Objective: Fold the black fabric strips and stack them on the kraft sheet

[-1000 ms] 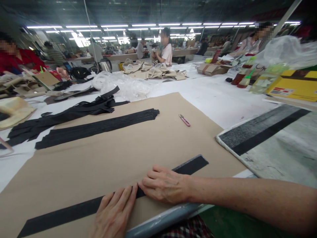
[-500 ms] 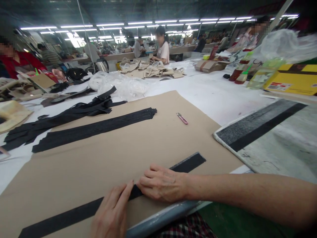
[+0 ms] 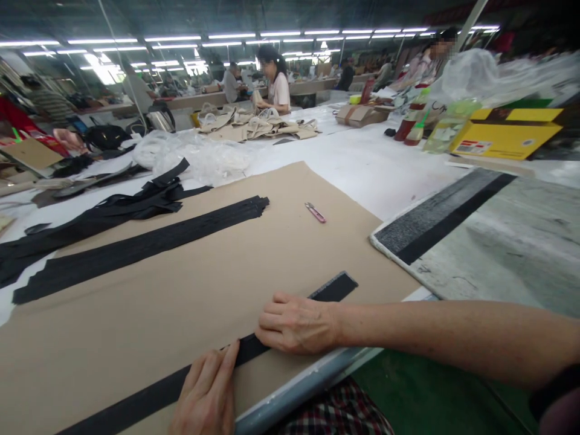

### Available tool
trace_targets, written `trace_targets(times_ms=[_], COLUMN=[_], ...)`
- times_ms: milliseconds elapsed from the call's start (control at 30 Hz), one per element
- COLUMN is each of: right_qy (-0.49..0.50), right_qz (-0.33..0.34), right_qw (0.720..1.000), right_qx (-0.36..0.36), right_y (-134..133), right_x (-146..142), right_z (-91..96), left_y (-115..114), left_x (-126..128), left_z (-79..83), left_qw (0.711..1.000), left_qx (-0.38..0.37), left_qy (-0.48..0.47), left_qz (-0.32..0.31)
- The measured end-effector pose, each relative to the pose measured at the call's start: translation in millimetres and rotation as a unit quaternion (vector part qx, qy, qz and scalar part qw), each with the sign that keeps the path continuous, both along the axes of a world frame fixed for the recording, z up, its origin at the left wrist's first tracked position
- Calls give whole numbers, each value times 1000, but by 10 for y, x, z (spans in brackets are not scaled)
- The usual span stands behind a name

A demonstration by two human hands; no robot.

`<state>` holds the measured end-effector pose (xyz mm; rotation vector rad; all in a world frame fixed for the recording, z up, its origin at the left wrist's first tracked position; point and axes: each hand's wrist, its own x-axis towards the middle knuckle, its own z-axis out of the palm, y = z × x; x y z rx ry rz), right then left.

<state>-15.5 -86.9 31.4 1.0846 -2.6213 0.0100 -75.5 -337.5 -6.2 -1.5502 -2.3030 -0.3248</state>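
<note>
A long black fabric strip (image 3: pixel 333 289) lies along the near edge of a brown paper sheet (image 3: pixel 217 266). My right hand (image 3: pixel 296 323) rests flat on the strip, fingers stretched toward the left. My left hand (image 3: pixel 208 396) lies flat on the strip just left of it, fingertips close to the right hand's fingers. Neither hand grips anything.
A neat stack of black strips (image 3: pixel 136 244) crosses the paper farther back, with a loose heap of black strips (image 3: pixel 113 208) behind it. Pink thread snips (image 3: pixel 315 212) lie on the paper. A grey board (image 3: pixel 453 217) sits right. A yellow box (image 3: pixel 505 133), bottles and several seated people are beyond.
The view has swung right, so things sit further left in frame. My left hand has slid a little leftward and toward me along the strip. My right hand stays pressed on it.
</note>
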Motion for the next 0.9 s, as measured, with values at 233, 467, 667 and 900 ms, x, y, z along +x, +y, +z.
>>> trace_targets(times_ms=[233,467,667,900], right_qy=[12,11,-2,-2], right_qz=[1,-10,-24,-32], right_qw=[1000,1000,1000,999], right_qx=[3,3,15,23], right_y=[23,117,238,386], right_x=[20,96,194,303], right_z=[15,11,52,93], left_y=[15,122,160,169], left_x=[-3,25,28,29], left_z=[22,140,201,137], left_qw=[999,991,985,986], left_qx=[-45,-100,-119,-144], left_qy=[28,87,122,79], left_qz=[-8,-12,-23,15])
